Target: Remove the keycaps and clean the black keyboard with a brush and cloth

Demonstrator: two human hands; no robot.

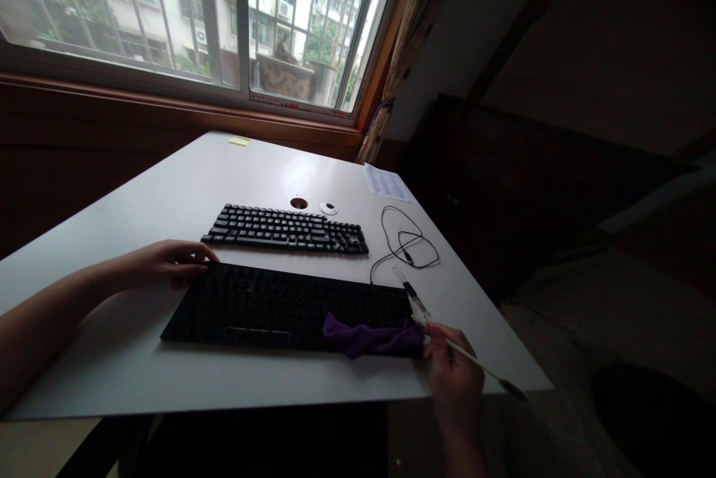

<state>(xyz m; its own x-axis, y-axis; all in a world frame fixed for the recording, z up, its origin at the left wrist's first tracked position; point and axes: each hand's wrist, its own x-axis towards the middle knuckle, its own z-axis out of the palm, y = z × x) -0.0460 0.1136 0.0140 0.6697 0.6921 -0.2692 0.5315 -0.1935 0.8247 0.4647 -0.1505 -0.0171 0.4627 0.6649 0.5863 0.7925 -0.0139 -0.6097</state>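
A black keyboard base (257, 306) lies near the table's front edge, its key area dark and apparently without keycaps. My left hand (179, 263) has its fingers curled at the base's far left corner, holding it there. A crumpled purple cloth (374, 336) covers part of the base's near right side. Beside it, my right hand (454, 359) is closed around a thin pale brush (481, 366) with a dark tip pointing right, beyond the table edge. A small tool with a wire loop (410, 289) is by the base's right end, partly over it. Whether my right fingers touch the cloth is unclear.
Black keycaps (280, 228) stand in keyboard order behind the base. A thin black cable (417, 239) coils at the right. Farther back are a cable hole (299, 203), its round white cover (328, 208), a printed sheet (387, 183) and yellow sticky notes (239, 141).
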